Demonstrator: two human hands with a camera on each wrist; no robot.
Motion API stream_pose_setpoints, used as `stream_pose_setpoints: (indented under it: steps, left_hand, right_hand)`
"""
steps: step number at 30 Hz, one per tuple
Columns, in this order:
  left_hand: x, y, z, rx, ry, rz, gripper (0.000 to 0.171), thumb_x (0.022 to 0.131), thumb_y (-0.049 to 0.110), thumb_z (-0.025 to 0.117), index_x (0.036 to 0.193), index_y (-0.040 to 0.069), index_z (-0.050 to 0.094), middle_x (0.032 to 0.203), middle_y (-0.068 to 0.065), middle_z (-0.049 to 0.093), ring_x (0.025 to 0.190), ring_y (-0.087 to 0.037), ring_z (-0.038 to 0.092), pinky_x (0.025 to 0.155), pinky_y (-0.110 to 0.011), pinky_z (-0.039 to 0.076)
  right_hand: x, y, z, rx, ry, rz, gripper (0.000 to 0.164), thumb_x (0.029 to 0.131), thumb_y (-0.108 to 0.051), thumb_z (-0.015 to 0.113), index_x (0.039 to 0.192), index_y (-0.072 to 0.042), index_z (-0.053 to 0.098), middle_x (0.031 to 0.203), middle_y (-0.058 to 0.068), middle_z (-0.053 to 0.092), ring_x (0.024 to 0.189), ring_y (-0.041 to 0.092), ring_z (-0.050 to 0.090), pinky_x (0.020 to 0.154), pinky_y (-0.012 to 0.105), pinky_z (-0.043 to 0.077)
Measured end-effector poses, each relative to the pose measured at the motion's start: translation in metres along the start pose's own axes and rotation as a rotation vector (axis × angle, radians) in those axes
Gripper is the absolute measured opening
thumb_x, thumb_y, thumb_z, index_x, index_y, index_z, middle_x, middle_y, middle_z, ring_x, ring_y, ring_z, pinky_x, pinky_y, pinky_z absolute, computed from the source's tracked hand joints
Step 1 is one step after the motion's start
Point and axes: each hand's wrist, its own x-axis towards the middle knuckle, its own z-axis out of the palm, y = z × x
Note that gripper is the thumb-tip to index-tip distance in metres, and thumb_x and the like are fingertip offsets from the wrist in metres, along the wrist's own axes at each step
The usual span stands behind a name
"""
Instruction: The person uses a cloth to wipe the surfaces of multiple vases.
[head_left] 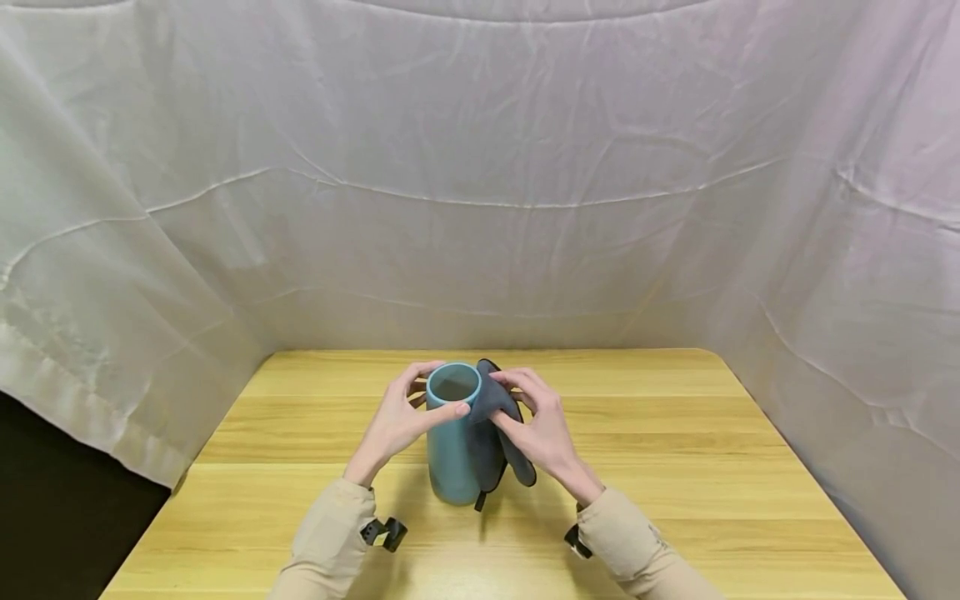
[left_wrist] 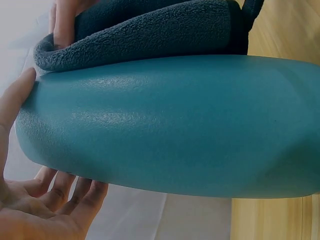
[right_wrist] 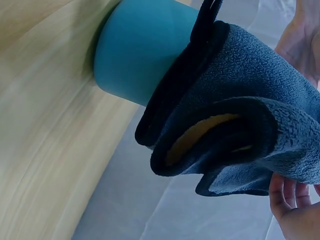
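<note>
A tall light-blue vase with a round open mouth stands upright on the table. My left hand grips it near the rim, thumb on the near side and fingers around the far left side. Against the vase's right side hangs a folded dark grey-blue cleaning cloth, fuzzy, with black edging and a hanging loop. My right hand pinches the cloth close to the rim between thumb and fingers. In the left wrist view, the cloth lies along the side of the vase. The cloth's folds partly hide the vase in the right wrist view.
The wooden table spreads out around the vase. Pale fabric sheets enclose its back and sides. Small black devices are strapped at both wrists over beige sleeves.
</note>
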Motion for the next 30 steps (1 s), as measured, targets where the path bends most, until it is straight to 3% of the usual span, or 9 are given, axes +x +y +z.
stream_pose_setpoints:
  steps: [9,22,30]
  left_hand:
    - [0.0,0.0,0.0,0.0,-0.006,0.009,0.063,0.08,0.028,0.085,0.136,0.02,0.056,0.127,-0.008,0.06,0.119,-0.027,0.057,0.109,-0.052,0.046]
    - [0.0,-0.001,-0.001,-0.007,-0.007,-0.002,0.064,0.08,0.029,0.085,0.136,0.02,0.056,0.128,-0.008,0.06,0.12,-0.028,0.057,0.111,-0.053,0.045]
    - [0.0,-0.002,-0.001,-0.008,-0.002,-0.001,0.063,0.08,0.028,0.085,0.136,0.021,0.056,0.127,-0.007,0.061,0.119,-0.027,0.058,0.11,-0.052,0.045]
  right_hand:
    - [0.001,0.001,-0.004,-0.031,-0.048,0.013,0.037,0.084,0.006,0.075,0.12,0.0,0.067,0.111,0.017,0.065,0.101,0.024,0.064,0.086,0.035,0.063]
    - [-0.003,0.008,-0.011,-0.123,-0.23,0.213,0.039,0.081,0.011,0.07,0.117,-0.003,0.065,0.109,0.014,0.064,0.098,0.024,0.062,0.084,0.039,0.064]
    - [-0.004,0.012,-0.012,-0.2,-0.338,0.281,0.037,0.08,0.01,0.07,0.113,-0.003,0.061,0.109,0.014,0.062,0.099,0.027,0.062,0.081,0.04,0.063]
